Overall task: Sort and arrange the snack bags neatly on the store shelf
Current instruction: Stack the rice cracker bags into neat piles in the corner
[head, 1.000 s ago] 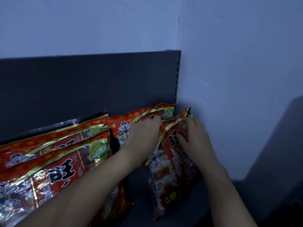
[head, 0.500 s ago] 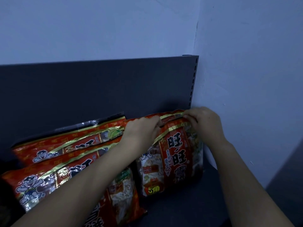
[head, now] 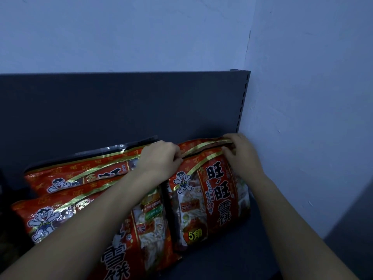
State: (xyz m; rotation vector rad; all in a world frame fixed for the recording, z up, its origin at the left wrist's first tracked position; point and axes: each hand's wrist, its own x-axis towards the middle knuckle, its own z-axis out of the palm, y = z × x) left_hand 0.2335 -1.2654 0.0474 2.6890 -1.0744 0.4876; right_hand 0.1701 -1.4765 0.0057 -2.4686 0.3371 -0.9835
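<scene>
**Rice-cracker bag squared up at shelf's end**

The front rice-cracker bag [head: 212,195] is stood upright at the right end of the shelf [head: 232,259], beside the wall [head: 302,118], with a second bag [head: 201,145] touching behind it; its top seam is pinched at either corner by the left hand [head: 161,156] and the right hand [head: 240,152]; more bags [head: 66,215] are stacked to the left. The pack is judged light, puffy and slippery, its crackers breakable; the sealed seam is judged the safest hold.

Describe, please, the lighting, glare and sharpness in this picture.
Head view: dim, bluish light; the back panel reads nearly black; glare glints off the front left bag; print on the right bag is sharp, with no motion blur.
</scene>
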